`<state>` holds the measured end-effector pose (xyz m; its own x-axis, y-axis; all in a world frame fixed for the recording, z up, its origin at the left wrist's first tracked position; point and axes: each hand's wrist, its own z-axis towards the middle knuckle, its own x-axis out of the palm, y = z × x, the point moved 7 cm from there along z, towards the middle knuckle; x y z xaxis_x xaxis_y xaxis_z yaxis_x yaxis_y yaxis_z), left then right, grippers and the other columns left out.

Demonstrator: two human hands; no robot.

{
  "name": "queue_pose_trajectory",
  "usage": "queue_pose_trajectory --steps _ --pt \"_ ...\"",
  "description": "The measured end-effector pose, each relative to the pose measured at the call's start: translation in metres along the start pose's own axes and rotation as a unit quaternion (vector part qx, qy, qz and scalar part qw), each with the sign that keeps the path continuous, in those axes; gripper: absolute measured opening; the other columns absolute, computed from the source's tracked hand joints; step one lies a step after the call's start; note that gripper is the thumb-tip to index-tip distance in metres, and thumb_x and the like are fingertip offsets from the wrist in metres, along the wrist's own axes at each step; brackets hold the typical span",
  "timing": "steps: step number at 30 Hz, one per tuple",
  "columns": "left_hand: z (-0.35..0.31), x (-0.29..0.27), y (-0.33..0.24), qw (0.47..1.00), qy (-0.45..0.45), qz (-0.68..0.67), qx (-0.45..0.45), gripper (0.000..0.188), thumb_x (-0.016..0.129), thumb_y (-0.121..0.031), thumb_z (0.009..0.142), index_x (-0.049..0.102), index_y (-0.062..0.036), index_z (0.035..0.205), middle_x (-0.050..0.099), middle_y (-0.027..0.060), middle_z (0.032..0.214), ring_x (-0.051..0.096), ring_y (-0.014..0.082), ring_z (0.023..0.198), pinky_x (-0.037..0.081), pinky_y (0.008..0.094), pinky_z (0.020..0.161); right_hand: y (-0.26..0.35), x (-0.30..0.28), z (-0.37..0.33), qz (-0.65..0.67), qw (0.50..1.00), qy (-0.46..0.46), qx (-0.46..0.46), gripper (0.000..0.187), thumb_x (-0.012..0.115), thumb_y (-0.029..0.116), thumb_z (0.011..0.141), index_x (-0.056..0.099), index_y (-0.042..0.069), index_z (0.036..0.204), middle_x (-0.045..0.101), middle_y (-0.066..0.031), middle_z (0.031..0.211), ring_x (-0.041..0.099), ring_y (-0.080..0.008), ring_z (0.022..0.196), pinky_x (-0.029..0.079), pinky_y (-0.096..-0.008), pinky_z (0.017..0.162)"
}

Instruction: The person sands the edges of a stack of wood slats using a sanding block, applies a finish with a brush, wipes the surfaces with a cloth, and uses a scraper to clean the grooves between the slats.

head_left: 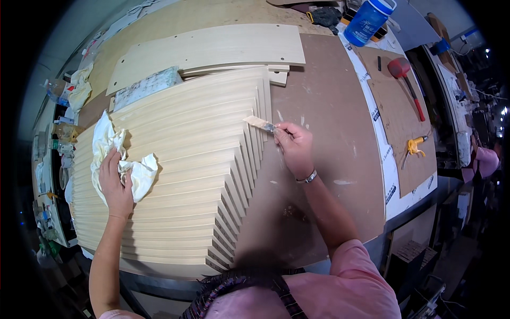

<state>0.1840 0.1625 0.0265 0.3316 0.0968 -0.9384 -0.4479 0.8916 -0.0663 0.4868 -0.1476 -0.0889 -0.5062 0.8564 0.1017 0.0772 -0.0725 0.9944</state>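
Note:
My right hand grips a putty knife by its handle, thumb and fingers closed. Its blade looks coated in beige paste and points left, over the stepped edge of a row of overlapping pale wooden boards. A crumpled white cloth lies on the boards at the left. My left hand holds that cloth, its fingers resting over the folds and the thumb on the other side of a fold. Whether the blade touches a board I cannot tell.
Behind the row lie flat pale panels with holes and a paint-stained block. On the brown worktop's right side are a blue jar, a red mallet and a yellow-handled tool on cardboard. Another person's pink sleeve shows far right.

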Motion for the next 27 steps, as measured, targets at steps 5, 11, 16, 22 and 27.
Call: queue_pose_trajectory --steps 5,11,16,22,27 --pt "-0.001 0.000 0.003 1.000 0.003 -0.009 -0.001 0.050 0.063 -0.007 0.087 0.052 -0.0038 0.136 0.054 0.0154 0.139 0.049 0.0363 0.127 0.036 0.0446 0.109 0.015 0.004 -0.002 0.013 0.999 -0.021 -0.028 0.013 0.059 0.000 0.095 0.068 -0.006 0.102 0.059 0.0024 0.077 0.051 -0.0038 0.068 0.042 -0.0206 0.060" --pt "0.000 -0.001 -0.001 1.000 0.002 -0.007 0.003 0.051 0.060 -0.006 0.087 0.052 -0.0033 0.137 0.053 0.0160 0.139 0.049 0.0365 0.128 0.036 0.0446 0.109 0.009 -0.001 -0.007 -0.022 0.998 -0.034 -0.039 0.013 0.060 0.001 0.096 0.069 -0.006 0.103 0.058 0.0035 0.075 0.049 -0.0034 0.067 0.040 -0.0205 0.058" --pt "-0.002 0.000 0.002 1.000 0.000 -0.008 0.004 0.052 0.060 -0.006 0.086 0.051 -0.0033 0.137 0.053 0.0161 0.139 0.049 0.0366 0.128 0.035 0.0448 0.109 0.019 -0.002 -0.010 -0.058 0.994 -0.038 -0.080 0.013 0.061 0.001 0.096 0.069 -0.005 0.102 0.056 0.0037 0.074 0.048 -0.0025 0.065 0.039 -0.0204 0.056" --pt "-0.001 0.000 0.000 1.000 0.000 -0.005 0.004 0.051 0.061 -0.007 0.087 0.052 -0.0037 0.137 0.053 0.0156 0.140 0.048 0.0363 0.128 0.035 0.0447 0.110 0.014 -0.007 -0.014 -0.074 0.994 -0.052 -0.056 0.013 0.060 0.001 0.095 0.070 -0.003 0.102 0.056 0.0041 0.072 0.048 -0.0023 0.065 0.040 -0.0207 0.057" --pt "-0.002 -0.001 0.002 1.000 -0.002 -0.008 0.002 0.050 0.062 -0.008 0.088 0.052 -0.0035 0.137 0.054 0.0151 0.139 0.048 0.0358 0.128 0.035 0.0444 0.110 0.022 -0.011 -0.023 -0.122 0.986 -0.050 -0.098 0.011 0.062 -0.002 0.092 0.070 -0.006 0.099 0.062 -0.0010 0.074 0.054 -0.0053 0.065 0.044 -0.0215 0.058"
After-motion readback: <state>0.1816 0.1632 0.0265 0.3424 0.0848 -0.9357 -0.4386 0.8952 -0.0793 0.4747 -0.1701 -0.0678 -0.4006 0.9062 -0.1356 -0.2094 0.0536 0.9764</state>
